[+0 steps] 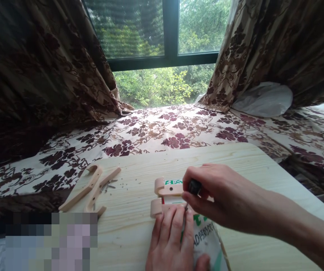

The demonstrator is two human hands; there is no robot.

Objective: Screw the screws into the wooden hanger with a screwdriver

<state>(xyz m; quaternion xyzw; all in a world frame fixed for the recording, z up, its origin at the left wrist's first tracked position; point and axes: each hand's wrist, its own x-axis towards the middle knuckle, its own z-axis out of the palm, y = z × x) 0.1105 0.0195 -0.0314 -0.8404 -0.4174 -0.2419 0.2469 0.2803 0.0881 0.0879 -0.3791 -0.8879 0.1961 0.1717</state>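
Note:
My right hand (210, 188) is closed round the dark handle of a screwdriver (194, 186). Its thin shaft points down towards the fingertips of my left hand (171, 233). That left hand lies flat, fingers stretched out, pressing on the nearer of two curved wooden hooks (156, 208); part of this piece is hidden under the fingers. Just beyond it, the other wooden hook (162, 189) shows a dark screw in its surface. Both pieces rest on a printed carton (207, 241) with green and black lettering. The screwdriver's tip is hard to make out among the fingers.
Two more curved wooden pieces (84, 188) lie at the left of the pale wooden table (125, 233), beside several loose screws (110, 185) and small crumbs. Patterned cloth (150, 131) spreads behind the table. Curtains (66, 56) hang either side of a window, with a white bag (266, 99) at right.

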